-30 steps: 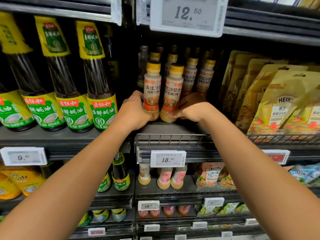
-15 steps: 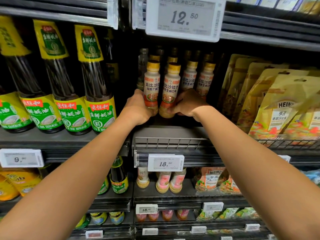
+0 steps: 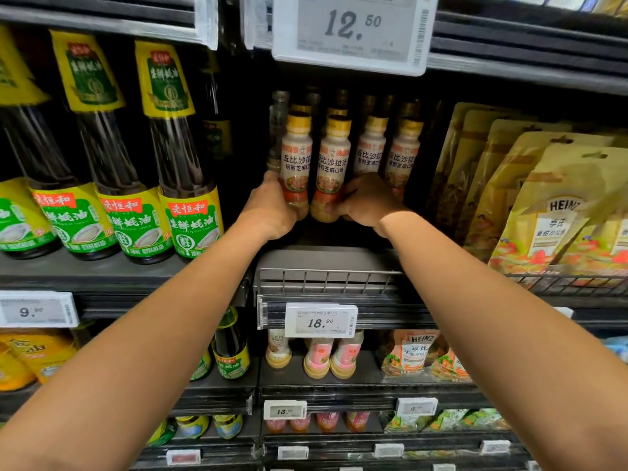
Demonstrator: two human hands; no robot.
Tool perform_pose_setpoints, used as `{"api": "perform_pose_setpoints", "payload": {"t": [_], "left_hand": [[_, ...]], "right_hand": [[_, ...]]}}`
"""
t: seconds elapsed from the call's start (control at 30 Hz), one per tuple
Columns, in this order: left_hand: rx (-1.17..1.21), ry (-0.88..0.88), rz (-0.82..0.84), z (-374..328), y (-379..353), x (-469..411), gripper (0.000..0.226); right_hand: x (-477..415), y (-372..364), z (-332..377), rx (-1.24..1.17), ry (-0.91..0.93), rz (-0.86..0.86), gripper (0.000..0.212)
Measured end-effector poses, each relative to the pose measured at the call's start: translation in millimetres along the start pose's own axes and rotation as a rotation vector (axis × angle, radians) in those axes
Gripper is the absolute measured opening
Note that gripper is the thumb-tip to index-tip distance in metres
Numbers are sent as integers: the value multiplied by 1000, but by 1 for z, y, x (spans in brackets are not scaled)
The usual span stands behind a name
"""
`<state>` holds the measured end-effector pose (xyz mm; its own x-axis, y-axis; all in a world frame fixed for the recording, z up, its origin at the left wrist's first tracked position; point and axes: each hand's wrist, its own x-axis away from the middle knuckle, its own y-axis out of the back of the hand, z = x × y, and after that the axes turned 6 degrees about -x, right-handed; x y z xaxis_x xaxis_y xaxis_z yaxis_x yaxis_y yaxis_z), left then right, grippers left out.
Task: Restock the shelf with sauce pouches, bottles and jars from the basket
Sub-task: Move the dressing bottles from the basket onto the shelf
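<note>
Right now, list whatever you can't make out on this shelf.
All in the head view:
- Basket: outside the frame.
- Bases of the left held bottle and right held bottle: partly covered by the left hand and right hand.
- Rear bottles: dark, behind the front row; count unclear.
- Small print on the 12.50 price tag: blurred.

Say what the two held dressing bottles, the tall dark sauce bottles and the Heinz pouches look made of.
Left dressing bottle and right dressing bottle: probably plastic, with a matte printed sleeve and a translucent base showing the sauce. Dark sauce bottles: likely glass, the ribbed shoulders catching streaked highlights; glossy labels. Heinz pouches: flexible glossy film, creased, with punched hang holes.
</note>
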<state>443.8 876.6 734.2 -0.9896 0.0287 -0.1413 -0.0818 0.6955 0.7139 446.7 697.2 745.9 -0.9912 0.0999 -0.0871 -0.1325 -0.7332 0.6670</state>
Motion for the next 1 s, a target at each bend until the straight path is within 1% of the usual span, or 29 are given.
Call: {"api": "perform_pose_setpoints", "payload": {"t": [0.2,0.33,0.5,0.63,0.77,0.83,0.93,1.0], "left_hand": [[-28,18,-19,-2,-6,-4,63],[-37,18,-40,-2,-9,-5,54],[-21,-4,-57,2,-14,-5,48],[-3,-7,-56,4,-16,-5,53],[33,0,-63,4,-11,-4,74],[72,0,-86,3,-6,-1,80],[116,-34,-119,-1,3,8,78],[145,-88,-117,-3,9,17,68]], "right_hand": [[-1,-3,0,23,19,-14,34],[-1,-3,1,54,32,-9,35],[3,-2,3,53,29,-19,35],[7,-2,6,67,23,-16,36],[14,-4,9,81,19,-52,40],[18,-2,10,100,5,-66,39],[28,6,12,52,3,-56,29],[38,12,15,-53,20,-78,26]]}}
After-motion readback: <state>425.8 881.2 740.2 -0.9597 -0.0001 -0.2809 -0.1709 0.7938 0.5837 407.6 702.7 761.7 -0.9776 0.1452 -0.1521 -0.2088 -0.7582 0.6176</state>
